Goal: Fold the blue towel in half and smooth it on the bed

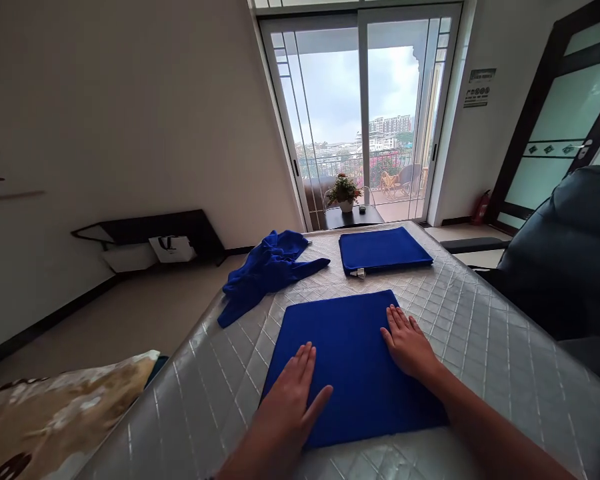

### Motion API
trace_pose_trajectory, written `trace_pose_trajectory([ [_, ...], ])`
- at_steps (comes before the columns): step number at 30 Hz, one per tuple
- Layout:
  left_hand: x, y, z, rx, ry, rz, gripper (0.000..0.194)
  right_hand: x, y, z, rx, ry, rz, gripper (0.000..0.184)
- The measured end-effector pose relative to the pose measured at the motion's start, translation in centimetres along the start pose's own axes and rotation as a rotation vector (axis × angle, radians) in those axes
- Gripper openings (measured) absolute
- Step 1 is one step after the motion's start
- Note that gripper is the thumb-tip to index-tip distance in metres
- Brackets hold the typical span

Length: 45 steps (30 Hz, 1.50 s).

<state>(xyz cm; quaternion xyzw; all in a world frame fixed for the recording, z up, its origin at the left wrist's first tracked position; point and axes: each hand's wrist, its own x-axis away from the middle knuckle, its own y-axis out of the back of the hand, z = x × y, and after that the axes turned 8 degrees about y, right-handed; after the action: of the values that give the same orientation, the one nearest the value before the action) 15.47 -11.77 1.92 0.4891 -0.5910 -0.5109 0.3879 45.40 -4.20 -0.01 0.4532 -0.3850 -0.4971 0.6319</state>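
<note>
A blue folded cloth [350, 360] lies flat as a rough square on the silver quilted table cover [220, 373]. My left hand [295, 390] rests flat on the left part of this cloth, thumb spread from the fingers. On its right edge lies my right hand [407, 339], palm down with fingers stretched out. Beyond it sits a neat blue folded stack [385, 249] with a white tag at its near edge. To the left of that stack, a crumpled blue cloth [273, 267] is bunched near the cover's far left edge.
A black padded chair [565, 247] stands at the right. Behind the far edge is a small dark table [333, 217] with a potted plant [346, 190], before glass sliding doors. At lower left lies a patterned brown blanket [70, 413]. A white bag [173, 249] sits by the left wall.
</note>
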Motion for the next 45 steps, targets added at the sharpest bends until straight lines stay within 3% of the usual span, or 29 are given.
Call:
trace_pose_trajectory([
  [3,-4.4,0.5,-5.8,0.008,-0.126,0.074,0.076,0.0,-0.1,0.0,0.018,-0.002,-0.013,0.068],
  [6,-8.7,-0.7,-10.5,0.027,-0.195,0.042,0.078,-0.1,-0.3,-0.1,0.072,0.016,-0.016,0.066],
  [8,-10.8,-2.0,-12.4,0.04,-0.192,0.0,0.078,-0.1,-0.5,-0.2,0.104,0.036,-0.015,0.065],
  [11,-12.2,-3.6,-13.2,0.041,-0.17,-0.032,0.078,-0.2,-0.7,-0.4,0.118,0.033,-0.013,0.065],
  [14,-12.1,-4.2,-12.3,0.027,-0.163,-0.04,0.077,-0.2,-0.7,-0.4,0.109,0.03,-0.014,0.065],
  [18,-11.1,-3.7,-9.5,-0.009,-0.125,-0.031,0.079,-0.1,-0.5,-0.2,0.072,0.015,-0.027,0.066],
  [27,-8.9,-1.6,2.6,-0.026,0.151,-0.032,0.087,-0.1,-0.8,-0.4,0.034,0.007,-0.042,0.068],
  [30,-8.9,-1.8,5.1,-0.015,0.209,-0.086,0.087,-0.1,-1.1,-0.7,0.05,0.016,-0.056,0.068],
  [38,-9.1,-3.5,5.9,-0.001,0.208,-0.163,0.088,-0.3,-1.3,-1.2,0.122,0.015,-0.036,0.068],
  [45,-8.7,-2.7,5.3,0.028,0.228,-0.162,0.093,-0.4,-0.4,-0.8,0.153,-0.031,0.021,0.068],
])
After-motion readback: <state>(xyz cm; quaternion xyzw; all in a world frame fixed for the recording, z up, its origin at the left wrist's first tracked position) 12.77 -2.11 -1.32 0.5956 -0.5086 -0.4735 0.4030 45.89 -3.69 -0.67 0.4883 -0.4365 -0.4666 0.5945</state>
